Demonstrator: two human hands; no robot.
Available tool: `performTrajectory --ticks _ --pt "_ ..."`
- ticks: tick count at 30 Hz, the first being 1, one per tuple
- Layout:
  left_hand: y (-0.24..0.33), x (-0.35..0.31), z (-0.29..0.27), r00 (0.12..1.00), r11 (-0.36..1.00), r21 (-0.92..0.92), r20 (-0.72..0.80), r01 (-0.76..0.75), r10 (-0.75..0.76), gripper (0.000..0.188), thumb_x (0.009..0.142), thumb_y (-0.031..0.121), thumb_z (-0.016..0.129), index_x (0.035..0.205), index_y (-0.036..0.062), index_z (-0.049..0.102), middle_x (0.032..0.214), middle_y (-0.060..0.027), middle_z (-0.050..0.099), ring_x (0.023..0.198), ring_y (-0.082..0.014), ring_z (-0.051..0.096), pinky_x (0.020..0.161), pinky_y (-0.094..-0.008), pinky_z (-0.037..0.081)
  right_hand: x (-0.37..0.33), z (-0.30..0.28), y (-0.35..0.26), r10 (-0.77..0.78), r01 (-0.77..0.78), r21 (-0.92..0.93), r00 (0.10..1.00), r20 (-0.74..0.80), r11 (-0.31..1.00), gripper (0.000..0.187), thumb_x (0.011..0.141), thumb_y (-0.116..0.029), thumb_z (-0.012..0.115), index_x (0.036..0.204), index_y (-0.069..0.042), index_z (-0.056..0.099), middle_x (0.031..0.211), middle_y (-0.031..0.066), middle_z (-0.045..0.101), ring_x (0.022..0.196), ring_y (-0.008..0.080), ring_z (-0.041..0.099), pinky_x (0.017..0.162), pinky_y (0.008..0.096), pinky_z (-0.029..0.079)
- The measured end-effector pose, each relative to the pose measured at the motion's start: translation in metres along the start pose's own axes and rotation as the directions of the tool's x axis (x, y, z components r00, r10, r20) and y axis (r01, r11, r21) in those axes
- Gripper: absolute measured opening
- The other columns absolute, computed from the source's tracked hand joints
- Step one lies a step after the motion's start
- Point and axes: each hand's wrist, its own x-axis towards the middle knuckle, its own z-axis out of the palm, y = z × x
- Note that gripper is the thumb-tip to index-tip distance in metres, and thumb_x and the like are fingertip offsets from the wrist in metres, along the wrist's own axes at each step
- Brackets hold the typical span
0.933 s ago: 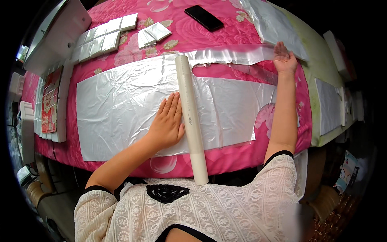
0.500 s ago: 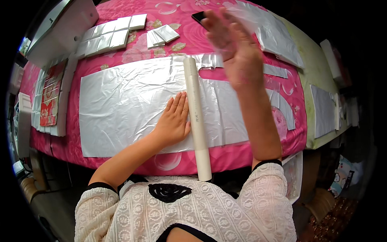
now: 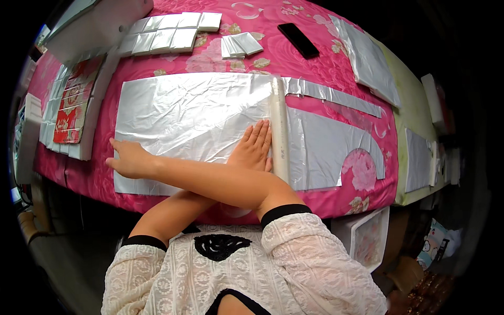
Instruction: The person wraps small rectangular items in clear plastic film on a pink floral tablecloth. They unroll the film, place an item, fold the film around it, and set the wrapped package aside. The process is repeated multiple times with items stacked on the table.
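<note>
A silver-grey plastic bag (image 3: 173,113) lies spread flat and creased, its two handle strips reaching right. Across it rests a long pale tube (image 3: 280,131), running from the far side toward me. My left hand (image 3: 252,148) presses flat on the plastic just left of the tube, fingers stretched out. Crossing over my left forearm, my right arm reaches far left. My right hand (image 3: 129,159) is over the bag's left edge, index finger and thumb apart, with nothing visible between them; its other fingers are mostly hidden.
Folded silver packets (image 3: 164,39) stand in rows at the back left, with a few loose packets (image 3: 241,45) beside them. A black phone (image 3: 298,40) lies at the back. Silver sheets (image 3: 367,65) are stacked far right. A red packet (image 3: 79,100) sits on the left pile.
My right hand has swung from the raised far right, over my left arm, to the bag's left edge. My left hand stays flat beside the tube. The phone is now fully uncovered.
</note>
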Motion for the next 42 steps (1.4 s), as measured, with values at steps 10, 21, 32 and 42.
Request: performTrajectory --ticks 10,21,32,42 --pt "-0.003 -0.003 0.008 0.993 0.885 -0.466 -0.106 -0.005 -0.05 0.078 0.079 0.035 0.042 0.136 -0.0143 0.02 0.145 -0.0296 0.016 0.138 -0.038 0.01 0.113 -0.0448 0.008 -0.217 -0.162 0.062 -0.45 0.128 -0.732 0.854 -0.261 0.669 0.045 0.078 -0.018 0.064 0.119 -0.002 0.055 0.125 0.0146 0.053 0.12 0.032 0.045 0.102 0.0443 0.033" --pt "-0.031 -0.028 -0.066 0.964 0.905 -0.42 -0.26 -0.067 -0.049 0.076 0.073 0.006 0.052 0.141 -0.002 0.02 0.147 -0.0193 0.02 0.137 -0.035 0.016 0.111 -0.0414 0.016 -0.258 -0.172 0.091 -0.219 0.059 -0.822 0.972 -0.081 0.566 0.058 0.087 -0.041 0.048 0.131 -0.003 0.044 0.142 0.0134 0.036 0.134 0.0281 0.028 0.11 0.0438 0.017" --pt "-0.089 -0.197 -0.12 0.73 0.392 -0.876 -0.069 0.282 -0.68 0.046 0.095 0.025 0.034 0.134 0.0006 0.038 0.136 -0.0127 0.042 0.124 -0.0243 0.043 0.102 -0.036 0.031 -0.138 -0.071 0.013 -0.471 0.478 0.001 0.865 0.175 0.878 0.037 0.088 -0.025 0.055 0.118 -0.004 0.057 0.114 0.013 0.061 0.106 0.0295 0.058 0.091 0.0395 0.044" --pt "-0.05 -0.269 -0.134 0.656 0.494 -0.711 -0.061 0.501 -0.752 0.047 0.086 0.011 0.048 0.13 -0.003 0.039 0.118 -0.0173 0.048 0.1 -0.0246 0.053 0.09 -0.0339 0.041 -0.05 -0.074 0.061 -0.477 0.571 -0.693 0.802 0.359 0.44 0.056 0.088 -0.044 0.047 0.132 -0.008 0.044 0.138 0.0116 0.04 0.133 0.0289 0.03 0.11 0.0464 0.018"
